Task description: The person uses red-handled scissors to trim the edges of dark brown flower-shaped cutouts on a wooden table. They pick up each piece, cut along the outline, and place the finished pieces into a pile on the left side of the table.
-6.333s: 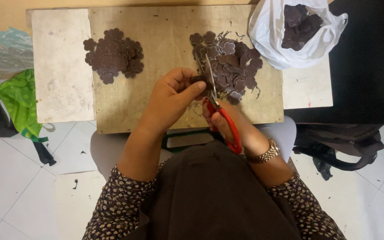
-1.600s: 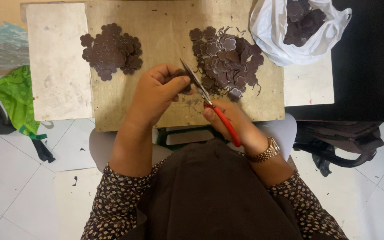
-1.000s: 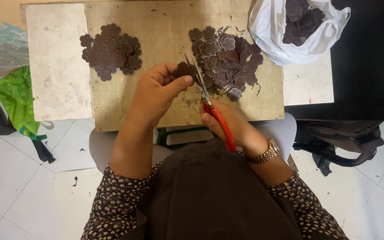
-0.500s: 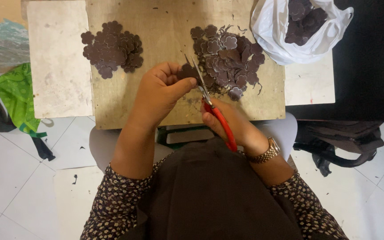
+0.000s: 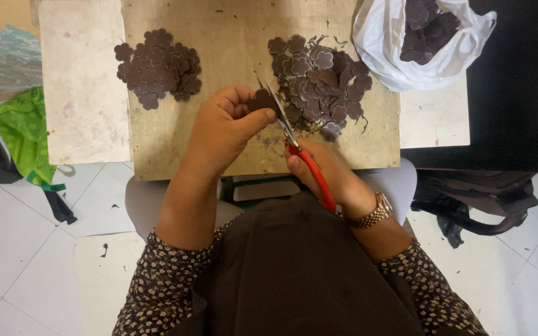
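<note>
Head view, frame centre: left hand (image 5: 222, 127) pinches a brown cutout (image 5: 261, 99), right hand (image 5: 319, 168) grips scissors (image 5: 294, 146); blades close to the thumb risk a nick.

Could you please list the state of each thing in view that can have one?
left hand: pinching a brown flower piece
right hand: gripping the red-handled scissors
red-handled scissors: blades at the piece's edge
left pile of pieces: heaped on the board
right pile of pieces: spread loosely, with scraps
white plastic bag: open, holding brown pieces
</note>
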Demonstrator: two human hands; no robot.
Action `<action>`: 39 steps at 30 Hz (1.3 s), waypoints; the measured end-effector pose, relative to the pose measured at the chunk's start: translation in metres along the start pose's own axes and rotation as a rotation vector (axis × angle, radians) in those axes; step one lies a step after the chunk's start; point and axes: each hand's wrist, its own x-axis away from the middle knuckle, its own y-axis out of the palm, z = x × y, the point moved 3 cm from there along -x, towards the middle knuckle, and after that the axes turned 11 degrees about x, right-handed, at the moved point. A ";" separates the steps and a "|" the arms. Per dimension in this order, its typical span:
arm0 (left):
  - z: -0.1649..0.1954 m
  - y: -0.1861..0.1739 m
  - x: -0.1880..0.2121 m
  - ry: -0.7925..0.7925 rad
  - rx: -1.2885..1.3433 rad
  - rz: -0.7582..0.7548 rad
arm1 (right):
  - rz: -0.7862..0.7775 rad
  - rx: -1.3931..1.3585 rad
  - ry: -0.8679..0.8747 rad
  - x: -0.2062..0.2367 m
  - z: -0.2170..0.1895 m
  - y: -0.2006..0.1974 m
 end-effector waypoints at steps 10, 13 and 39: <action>-0.003 -0.003 -0.004 0.027 0.051 -0.001 | -0.049 -0.098 0.064 0.003 0.007 0.003; 0.001 -0.001 0.000 0.029 0.006 0.007 | -0.065 -0.099 0.056 0.002 0.007 0.002; 0.009 -0.001 -0.003 0.037 -0.069 0.045 | -0.084 -0.100 0.066 -0.002 0.010 0.001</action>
